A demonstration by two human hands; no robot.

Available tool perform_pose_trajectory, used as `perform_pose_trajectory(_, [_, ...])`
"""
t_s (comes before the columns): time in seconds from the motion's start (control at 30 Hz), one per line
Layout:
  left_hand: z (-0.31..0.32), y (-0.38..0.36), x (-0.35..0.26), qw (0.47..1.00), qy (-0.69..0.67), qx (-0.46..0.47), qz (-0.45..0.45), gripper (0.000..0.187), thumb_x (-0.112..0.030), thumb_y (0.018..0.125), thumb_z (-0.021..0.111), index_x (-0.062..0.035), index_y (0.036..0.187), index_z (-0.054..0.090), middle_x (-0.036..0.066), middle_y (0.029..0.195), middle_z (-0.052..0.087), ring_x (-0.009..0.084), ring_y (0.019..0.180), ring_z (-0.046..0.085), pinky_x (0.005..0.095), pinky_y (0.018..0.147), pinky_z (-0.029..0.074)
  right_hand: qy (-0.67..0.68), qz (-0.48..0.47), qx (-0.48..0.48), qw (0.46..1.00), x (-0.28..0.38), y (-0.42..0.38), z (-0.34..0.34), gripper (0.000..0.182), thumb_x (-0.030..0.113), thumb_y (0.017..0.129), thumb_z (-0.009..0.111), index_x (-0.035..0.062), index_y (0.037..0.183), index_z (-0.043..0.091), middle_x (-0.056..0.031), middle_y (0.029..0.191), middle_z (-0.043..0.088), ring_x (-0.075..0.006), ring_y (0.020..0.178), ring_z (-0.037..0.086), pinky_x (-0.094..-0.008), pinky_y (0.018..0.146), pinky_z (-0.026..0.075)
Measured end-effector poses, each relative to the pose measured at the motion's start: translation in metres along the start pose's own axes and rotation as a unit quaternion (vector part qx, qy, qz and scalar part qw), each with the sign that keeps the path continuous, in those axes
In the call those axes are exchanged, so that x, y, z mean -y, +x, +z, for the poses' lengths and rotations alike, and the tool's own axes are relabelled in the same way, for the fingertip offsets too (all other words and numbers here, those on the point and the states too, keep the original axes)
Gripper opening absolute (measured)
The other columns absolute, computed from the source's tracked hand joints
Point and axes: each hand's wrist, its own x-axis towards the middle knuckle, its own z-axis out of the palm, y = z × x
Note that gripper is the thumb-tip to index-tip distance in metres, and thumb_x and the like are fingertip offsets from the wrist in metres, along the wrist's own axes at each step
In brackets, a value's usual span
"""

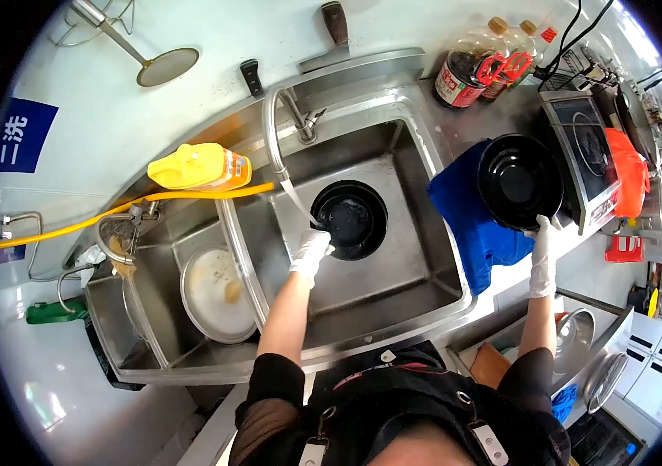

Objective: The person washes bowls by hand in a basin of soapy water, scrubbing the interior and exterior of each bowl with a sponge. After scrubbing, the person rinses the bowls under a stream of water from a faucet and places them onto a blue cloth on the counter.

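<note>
A black bowl stands in the right-hand sink basin, with some water in it. My left hand, in a white glove, is closed at the bowl's near left rim. A stream of water from the faucet runs down to the rim beside my fingers. At the right, my gloved right hand pinches the near rim of another black bowl. That bowl rests on a blue cloth on the counter, its inside shiny.
A yellow jug stands behind the divider, near a yellow hose. The left basin holds a large round pan. Large sauce bottles stand at the back right. An appliance borders the blue cloth. A cleaver hangs behind the sink.
</note>
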Motion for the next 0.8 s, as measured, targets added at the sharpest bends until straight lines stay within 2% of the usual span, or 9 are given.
perform_pose_trajectory(0.23, [-0.071,-0.040,-0.022,0.992,0.109,0.036,-0.047,0.017,-0.016,0.078,0.060,0.0008,0.081,0.061,0.012,0.061,0.062,0.0167,0.043,0.055,0.0283,0.038,0.040,0.023,0.111,0.024,0.993,-0.027,0.026,-0.012,0.034,0.021,0.087,0.065,-0.0070,0.104,0.058,-0.0137,0.074,0.063,-0.0170,0.045,0.059,-0.0231,0.042,0.047])
perform_pose_trajectory(0.3, [-0.075,-0.042,-0.019,0.989,0.146,0.029,-0.018,0.020,-0.016,0.079,0.059,0.0030,0.084,0.061,0.013,0.063,0.063,0.0198,0.045,0.060,0.0312,0.040,0.044,-0.286,-0.059,-0.106,0.951,-0.003,0.011,-0.010,0.040,0.026,0.087,0.066,-0.0046,0.111,0.057,-0.0114,0.076,0.063,-0.0160,0.054,0.061,-0.0227,0.047,0.048])
perform_pose_trajectory(0.33, [-0.073,-0.048,-0.020,0.988,0.142,-0.030,0.045,0.021,-0.016,0.081,0.059,0.0040,0.088,0.059,0.016,0.065,0.064,0.0219,0.045,0.061,0.0332,0.041,0.045,-0.430,-0.283,-0.170,0.840,-0.042,0.035,-0.031,0.038,0.023,0.090,0.063,-0.0012,0.118,0.055,-0.0099,0.083,0.063,-0.0137,0.068,0.062,-0.0223,0.055,0.049])
perform_pose_trajectory(0.37, [-0.070,-0.060,-0.030,0.981,0.137,-0.089,0.107,0.023,-0.016,0.083,0.059,0.0051,0.092,0.057,0.018,0.068,0.064,0.0239,0.045,0.062,0.0352,0.042,0.047,-0.427,-0.285,-0.170,0.841,-0.024,0.018,-0.024,0.038,0.023,0.090,0.063,-0.0012,0.118,0.055,-0.0099,0.083,0.063,-0.0137,0.068,0.062,-0.0223,0.055,0.049])
perform_pose_trajectory(0.43, [-0.064,-0.061,-0.036,0.909,0.278,-0.187,0.249,0.015,-0.011,0.085,0.057,0.0011,0.091,0.051,0.023,0.078,0.063,0.0383,0.069,0.065,0.0442,0.061,0.050,-0.165,-0.304,-0.121,0.930,0.012,-0.027,-0.005,0.028,0.015,0.092,0.059,0.0008,0.116,0.057,-0.0104,0.093,0.063,-0.0136,0.078,0.061,-0.0236,0.064,0.051])
perform_pose_trajectory(0.53, [-0.050,-0.052,-0.038,0.838,0.215,-0.222,0.449,0.014,0.002,0.079,0.050,-0.0020,0.092,0.050,0.021,0.090,0.060,0.0403,0.090,0.059,0.0448,0.075,0.045,-0.179,-0.385,0.078,0.902,0.004,-0.059,0.028,0.021,0.006,0.093,0.055,0.0015,0.113,0.060,-0.0094,0.105,0.062,-0.0123,0.073,0.060,-0.0228,0.064,0.050])
perform_pose_trajectory(0.6, [-0.041,-0.061,-0.044,0.826,0.193,-0.222,0.480,0.016,0.005,0.079,0.047,-0.0023,0.092,0.050,0.021,0.093,0.058,0.0396,0.091,0.057,0.0424,0.076,0.045,-0.166,-0.290,0.203,0.920,0.026,-0.103,0.068,0.019,0.006,0.087,0.061,0.0031,0.106,0.063,-0.0124,0.096,0.065,-0.0237,0.086,0.063,-0.0326,0.075,0.051])
perform_pose_trajectory(0.7, [-0.043,-0.058,-0.038,0.799,0.151,-0.227,0.537,0.017,0.008,0.078,0.044,-0.0022,0.091,0.049,0.018,0.097,0.056,0.0350,0.093,0.055,0.0353,0.081,0.045,-0.223,-0.314,0.369,0.846,-0.002,-0.139,0.124,0.053,0.020,0.079,0.070,0.0037,0.126,0.051,-0.0181,0.107,0.061,-0.0342,0.097,0.061,-0.0391,0.084,0.049])
perform_pose_trajectory(0.8, [-0.056,-0.039,-0.020,0.832,-0.092,-0.215,0.503,0.010,-0.003,0.083,0.048,-0.0008,0.092,0.053,0.014,0.098,0.060,0.0243,0.093,0.057,0.0319,0.086,0.045,-0.245,-0.324,0.488,0.772,-0.014,-0.180,0.185,0.083,0.028,0.073,0.075,-0.0016,0.138,0.033,-0.0225,0.114,0.056,-0.0369,0.100,0.058,-0.0406,0.086,0.049])
